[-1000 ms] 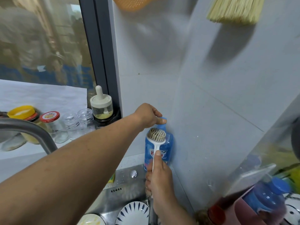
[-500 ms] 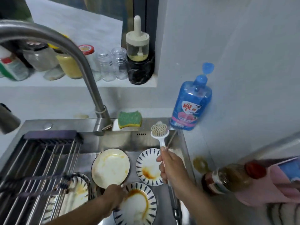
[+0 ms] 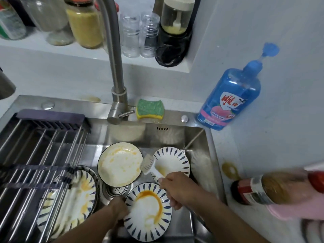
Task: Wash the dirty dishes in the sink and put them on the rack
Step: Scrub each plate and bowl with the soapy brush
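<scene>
Several dirty plates lie in the steel sink (image 3: 196, 135). My left hand (image 3: 117, 210) grips the left rim of the nearest blue-striped plate (image 3: 148, 214), which carries an orange sauce ring. My right hand (image 3: 177, 188) holds the white handle of a dish brush (image 3: 148, 163), whose bristle head hangs over the gap between a plain white plate (image 3: 119, 163) and a smaller striped plate (image 3: 173, 161). A fourth striped plate (image 3: 78, 197) lies partly under the roll-up rack (image 3: 35, 155) that covers the sink's left side.
The faucet (image 3: 114, 58) rises behind the sink, with a green-yellow sponge (image 3: 150, 109) beside its base. A blue soap bottle (image 3: 231, 95) stands at the back right corner. A brown sauce bottle (image 3: 263, 188) lies on the right counter. Jars line the ledge (image 3: 84, 21).
My left hand left the soap pump and came down to grip the near plate's rim. My right hand lowered the brush from in front of the bottle into the sink, over the plates.
</scene>
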